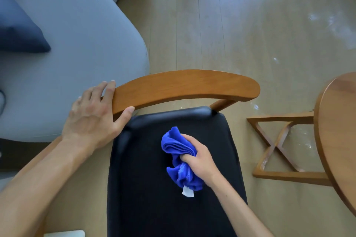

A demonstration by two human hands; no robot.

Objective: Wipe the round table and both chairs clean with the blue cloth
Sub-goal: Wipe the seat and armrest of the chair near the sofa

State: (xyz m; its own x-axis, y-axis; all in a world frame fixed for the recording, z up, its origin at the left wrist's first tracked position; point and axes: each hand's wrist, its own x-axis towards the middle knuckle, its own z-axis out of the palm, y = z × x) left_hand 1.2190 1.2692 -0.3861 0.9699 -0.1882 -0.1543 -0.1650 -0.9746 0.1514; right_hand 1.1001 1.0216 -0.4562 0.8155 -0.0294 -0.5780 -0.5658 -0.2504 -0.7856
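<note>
Head view: both forearms reach in from the near edge over a chair's black seat (146, 188). Right hand (198, 158) is clenched around the bunched blue cloth (178, 152), held at the seat's middle. Left hand (92, 113) grips the left end of the curved wooden backrest (185, 86), thumb under, fingers over. At right, the round counter (339, 121); farther left, a grey sofa (73, 48).

The chair (173, 159) stands between the sofa (67, 54) on its left and the round table (341, 131) on its right.
</note>
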